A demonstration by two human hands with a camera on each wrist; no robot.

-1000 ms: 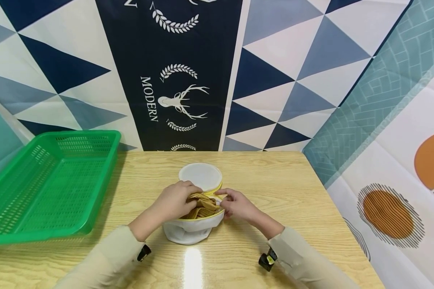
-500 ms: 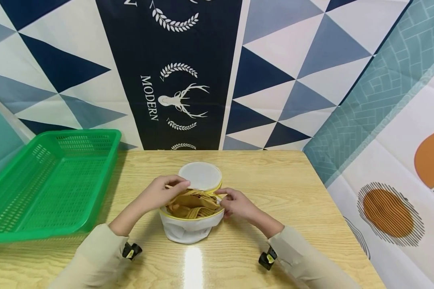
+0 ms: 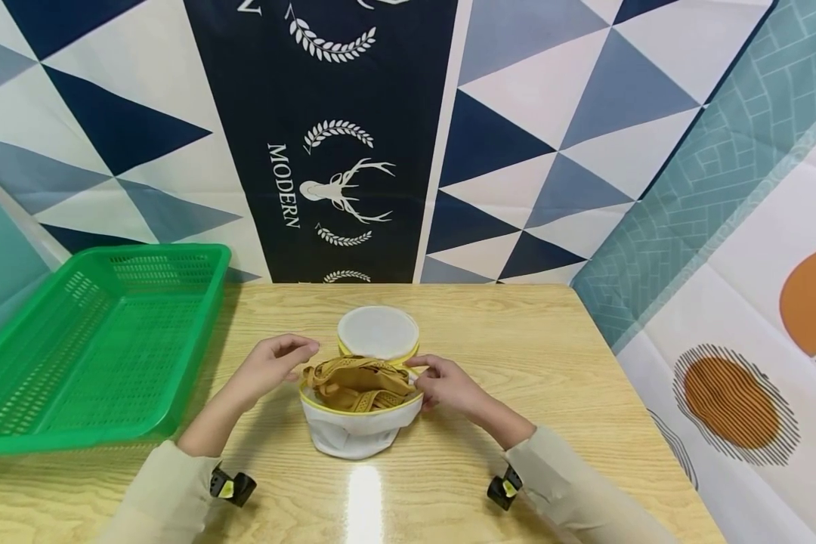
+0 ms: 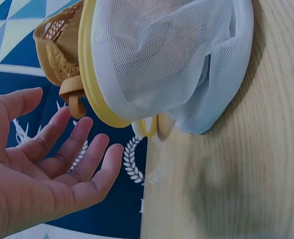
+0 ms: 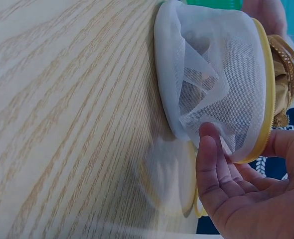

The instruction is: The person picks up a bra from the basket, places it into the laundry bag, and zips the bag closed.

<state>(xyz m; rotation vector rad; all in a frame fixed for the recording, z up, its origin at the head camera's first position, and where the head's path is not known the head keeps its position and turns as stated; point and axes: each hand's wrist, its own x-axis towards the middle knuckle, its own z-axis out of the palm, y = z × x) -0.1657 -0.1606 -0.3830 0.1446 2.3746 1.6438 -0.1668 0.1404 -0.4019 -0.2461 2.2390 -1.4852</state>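
Nearest me on the wood-grain bench (image 3: 517, 340) sits the white mesh laundry bag (image 3: 355, 440), mouth up, its lower half crumpled inward, well in from the bench's right edge. I judge it very light and limp, its netting likely to cave under any push; the yellow zip rim (image 4: 85, 50) looks the stiffest part and the best place to take hold. My right grip (image 3: 445, 385) is clamped there, on the bag's right side, with fingertips against the outer mesh. My left grip (image 3: 272, 368) hangs just beside the mouth's left side, fingers apart, holding nothing; I see no contact. Between the two lies the mustard lace-trimmed garment (image 3: 350, 381), bundled inside the bag and rising above the rim. It should be soft and light, easiest to gather by its straps, though the lace could snag on the zip. Toward the bench's far edge, the round lid (image 3: 378, 332) is folded back. The green plastic basket (image 3: 136, 332) lies along the bench's left side; past the far edge hangs the patterned backdrop (image 3: 353, 151).
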